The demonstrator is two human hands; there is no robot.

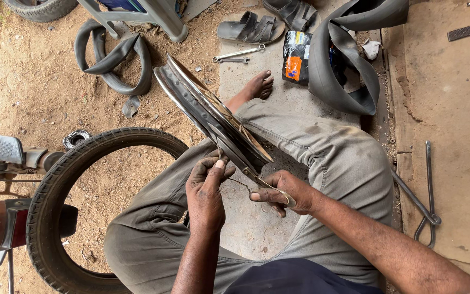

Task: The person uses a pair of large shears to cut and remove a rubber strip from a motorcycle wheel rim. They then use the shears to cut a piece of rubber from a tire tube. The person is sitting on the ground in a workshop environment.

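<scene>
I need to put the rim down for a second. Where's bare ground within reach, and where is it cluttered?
Bare concrete slab to the right, beyond the bent metal tool. Bare sand to the left, between the folded inner tube and the tyre. Crowded ahead: spanners, sandals, packet and big inner tube. Both hands, left hand and right hand, are on the rim.

A metal wheel rim (213,117) slants between the knees, blocking the middle; the left hand (205,190) and right hand (281,190) close in at its lower edge. A tyre (61,185) stands just beside the left knee, with a motorcycle part (1,218) beyond it, walling that side. Bare concrete slab (452,98) lies open to the right, crossed only by bent tyre levers (422,201). Ahead, inner tubes (344,54), sandals (251,27) and spanners (237,54) crowd the ground.
</scene>
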